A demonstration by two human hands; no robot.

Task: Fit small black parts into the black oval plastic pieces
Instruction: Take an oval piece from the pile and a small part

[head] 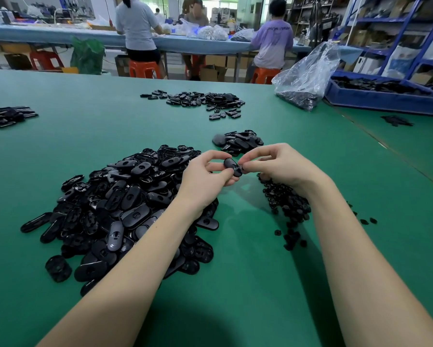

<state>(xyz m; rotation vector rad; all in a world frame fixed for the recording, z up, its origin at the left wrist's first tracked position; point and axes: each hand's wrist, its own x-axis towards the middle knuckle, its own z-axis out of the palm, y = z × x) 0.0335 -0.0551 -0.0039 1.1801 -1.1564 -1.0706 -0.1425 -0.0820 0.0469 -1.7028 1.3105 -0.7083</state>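
Your left hand (207, 176) and right hand (275, 164) meet just above the middle of the frame, both pinching 1 black oval piece (233, 167) with curled fingers above the green table (248, 284); whether a small part sits in it you cannot tell. The big heap of oval pieces (125, 209) lies at centre left under your left forearm, and the small black parts (285, 204) lie under your right wrist, with a smaller pile (238, 142) just beyond your fingers.
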